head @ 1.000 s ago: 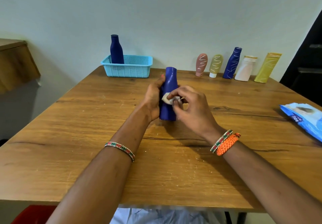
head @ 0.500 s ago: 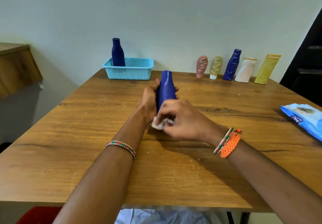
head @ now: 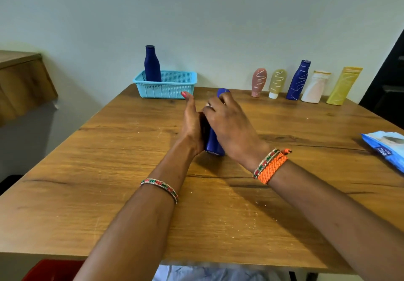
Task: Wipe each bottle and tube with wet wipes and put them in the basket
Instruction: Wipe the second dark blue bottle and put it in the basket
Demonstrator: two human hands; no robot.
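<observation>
The left hand (head: 192, 125) clamps the blue bottle (head: 215, 143), tilted mid-table (head: 109, 171), bracing it so the right hand (head: 227, 123) can close over its upper part, pressing a barely visible wet wipe (head: 207, 105). One bottle (head: 152, 64) already stands in the basket (head: 166, 88) at the far left; five (head: 306, 84) wait far right.

Your wooden table (head: 109, 193) carries a light blue basket (head: 167, 89) at its far edge, five bottles and tubes (head: 301, 84) lined along the wall, and a wipes packet (head: 387, 147) at right.
</observation>
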